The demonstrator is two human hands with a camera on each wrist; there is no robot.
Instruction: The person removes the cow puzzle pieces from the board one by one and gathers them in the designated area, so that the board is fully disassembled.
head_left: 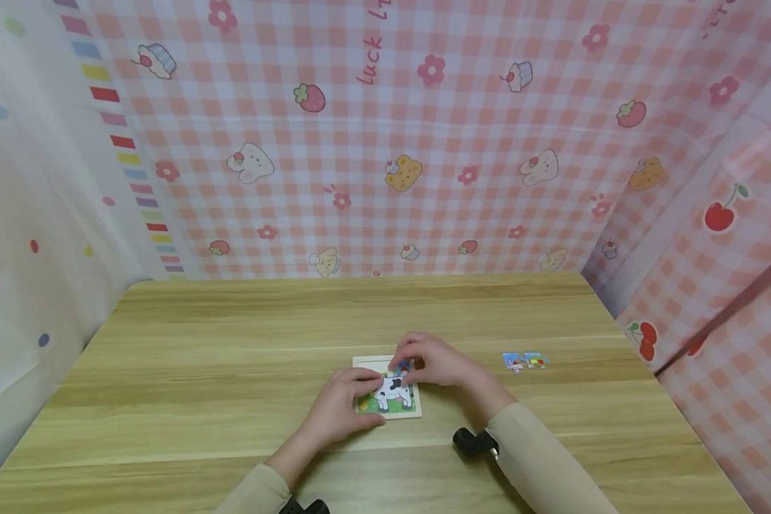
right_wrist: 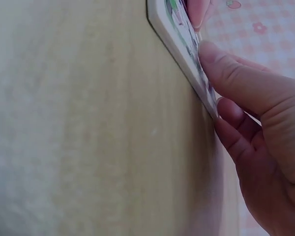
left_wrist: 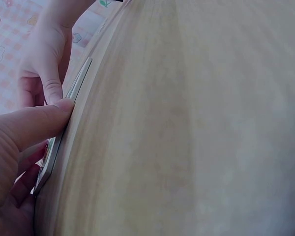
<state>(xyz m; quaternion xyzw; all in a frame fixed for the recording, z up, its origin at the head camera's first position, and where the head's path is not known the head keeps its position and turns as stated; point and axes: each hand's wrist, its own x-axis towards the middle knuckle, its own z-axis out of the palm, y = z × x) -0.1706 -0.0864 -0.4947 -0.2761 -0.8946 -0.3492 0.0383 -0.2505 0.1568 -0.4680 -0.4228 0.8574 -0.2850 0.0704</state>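
A small square jigsaw puzzle (head_left: 395, 407) with a pale frame lies flat on the table, picturing a black-and-white cow on green grass. At its left side my left hand (head_left: 342, 405) grips the board, thumb along the near edge and fingers over the left part. My right hand (head_left: 438, 361) is at the far right corner, its thumb and curled fingers around a puzzle piece (head_left: 403, 365) that they partly hide. In the right wrist view, the right thumb (right_wrist: 226, 69) touches the puzzle's face. The left thumb (left_wrist: 44, 120) lies against the frame in the left wrist view.
Two loose puzzle pieces (head_left: 514, 363) lie side by side on the wooden table (head_left: 231, 335), right of the right hand. A pink checked curtain (head_left: 373, 143) hangs behind the table, with more cloth at both sides. Black wrist cameras (head_left: 474, 442) sit near the sleeves.
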